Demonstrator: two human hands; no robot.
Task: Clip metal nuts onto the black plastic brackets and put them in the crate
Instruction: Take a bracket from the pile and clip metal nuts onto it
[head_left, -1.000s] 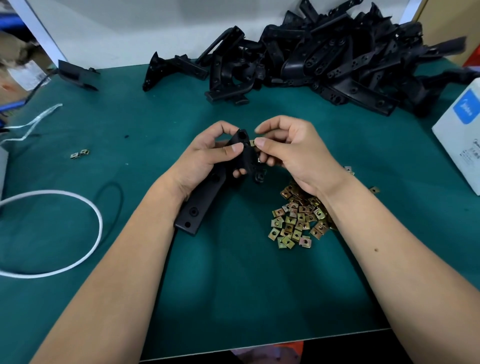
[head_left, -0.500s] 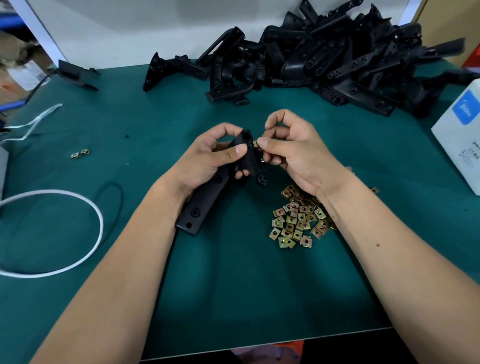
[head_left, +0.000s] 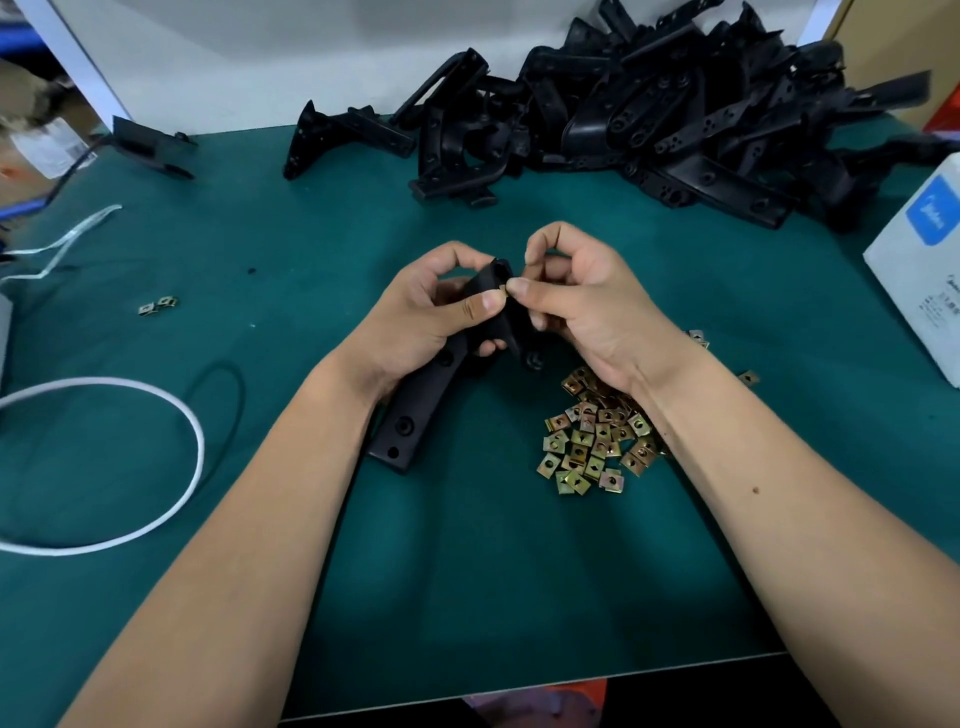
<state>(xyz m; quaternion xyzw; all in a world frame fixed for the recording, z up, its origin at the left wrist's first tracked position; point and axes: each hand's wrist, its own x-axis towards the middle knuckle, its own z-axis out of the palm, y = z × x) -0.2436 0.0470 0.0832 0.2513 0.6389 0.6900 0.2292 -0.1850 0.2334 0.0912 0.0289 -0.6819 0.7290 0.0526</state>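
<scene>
The left hand (head_left: 421, 312) grips a black bracket (head_left: 436, 395); the right hand (head_left: 582, 301) pinches a small metal nut (head_left: 502, 289) against its top end.

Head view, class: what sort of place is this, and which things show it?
Probably a factory assembly bench: a green work mat, a heap of identical black plastic brackets and a pile of brass-coloured square metal clip nuts.

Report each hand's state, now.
Left hand: closed round the black bracket.
Right hand: pinching a metal nut against the bracket's top end.
</scene>
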